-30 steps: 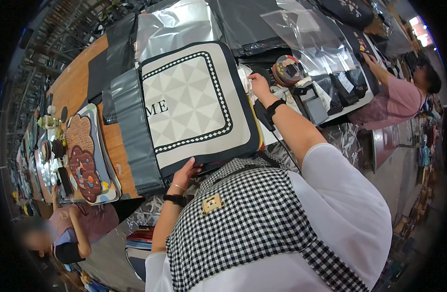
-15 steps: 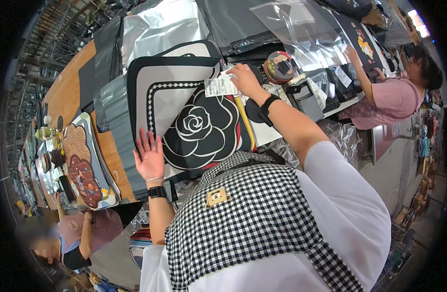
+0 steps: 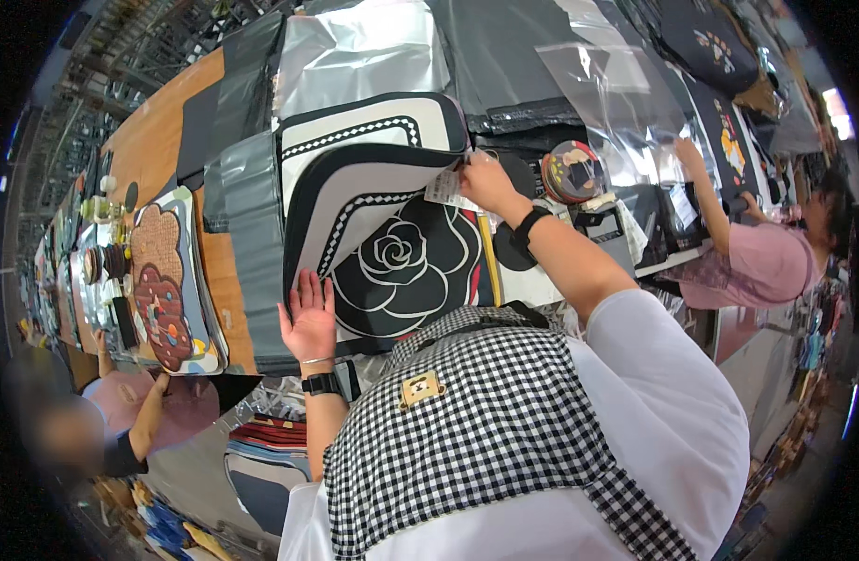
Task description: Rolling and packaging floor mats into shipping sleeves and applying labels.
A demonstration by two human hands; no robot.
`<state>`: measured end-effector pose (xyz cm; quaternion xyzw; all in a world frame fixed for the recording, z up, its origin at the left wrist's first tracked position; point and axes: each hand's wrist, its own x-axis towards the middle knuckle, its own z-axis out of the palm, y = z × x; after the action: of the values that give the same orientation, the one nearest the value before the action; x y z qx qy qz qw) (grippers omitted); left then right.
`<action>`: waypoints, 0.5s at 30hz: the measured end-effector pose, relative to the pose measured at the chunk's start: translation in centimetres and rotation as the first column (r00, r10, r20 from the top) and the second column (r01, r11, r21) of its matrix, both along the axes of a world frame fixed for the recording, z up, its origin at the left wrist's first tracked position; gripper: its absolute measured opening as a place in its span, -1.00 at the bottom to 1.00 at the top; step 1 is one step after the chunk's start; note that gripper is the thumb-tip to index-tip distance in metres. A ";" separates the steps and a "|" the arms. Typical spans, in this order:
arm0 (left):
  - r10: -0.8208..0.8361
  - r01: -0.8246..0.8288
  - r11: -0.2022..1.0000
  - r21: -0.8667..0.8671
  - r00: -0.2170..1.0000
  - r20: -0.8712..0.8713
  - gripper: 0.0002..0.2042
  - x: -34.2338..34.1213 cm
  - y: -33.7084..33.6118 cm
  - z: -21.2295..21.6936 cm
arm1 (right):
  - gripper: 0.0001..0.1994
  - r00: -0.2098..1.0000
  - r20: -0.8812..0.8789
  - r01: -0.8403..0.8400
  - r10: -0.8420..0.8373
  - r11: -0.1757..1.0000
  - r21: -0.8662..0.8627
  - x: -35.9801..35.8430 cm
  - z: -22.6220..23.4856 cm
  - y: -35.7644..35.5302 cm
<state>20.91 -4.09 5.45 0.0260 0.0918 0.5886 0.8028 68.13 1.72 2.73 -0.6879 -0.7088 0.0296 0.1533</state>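
A cream mat with a large black rose (image 3: 401,262) lies on the table in front of me. My left hand (image 3: 310,318) rests flat on its near left edge, fingers spread, holding nothing. My right hand (image 3: 486,182) reaches over the mat's far right corner and pinches a small white paper label (image 3: 443,190). Behind the rose mat lies a second cream mat with a black checkered border (image 3: 373,131), partly covered by it. Both sit on a grey plastic bag (image 3: 252,252).
A silver bag (image 3: 364,56) and clear plastic sheets (image 3: 607,84) lie farther back. A round patterned object (image 3: 570,170) sits right of my hand. A co-worker in pink (image 3: 757,262) works at the right. A brown cookie-shaped mat (image 3: 163,280) lies left, near another person (image 3: 121,421).
The cream diamond-pattern mat that was on top is gone and the rose mat is exposed. My left hand has moved up flat onto it. My right hand has taken hold of the paper label.
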 end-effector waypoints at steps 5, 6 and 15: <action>0.009 -0.010 1.000 -0.029 0.999 -0.054 -0.55 -0.8 -2.6 -1.6 | -0.76 0.978 -0.195 0.072 -0.080 0.996 -0.049 -0.1 0.4 -0.6; 0.014 -0.015 0.999 -0.029 0.999 -0.049 -0.55 -0.6 -3.1 -1.7 | -0.76 0.979 -0.190 0.067 -0.075 0.997 -0.049 0.3 0.5 -0.4; -0.051 0.051 0.999 -0.018 0.998 -0.041 -0.57 -1.5 -5.7 -3.9 | -0.81 0.798 -0.456 0.351 -0.394 0.919 -0.179 3.9 0.9 -0.2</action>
<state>19.41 -9.82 1.52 0.0337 0.1130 0.5664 0.8157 72.05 1.50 3.58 -0.7902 -0.4967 0.1997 0.2984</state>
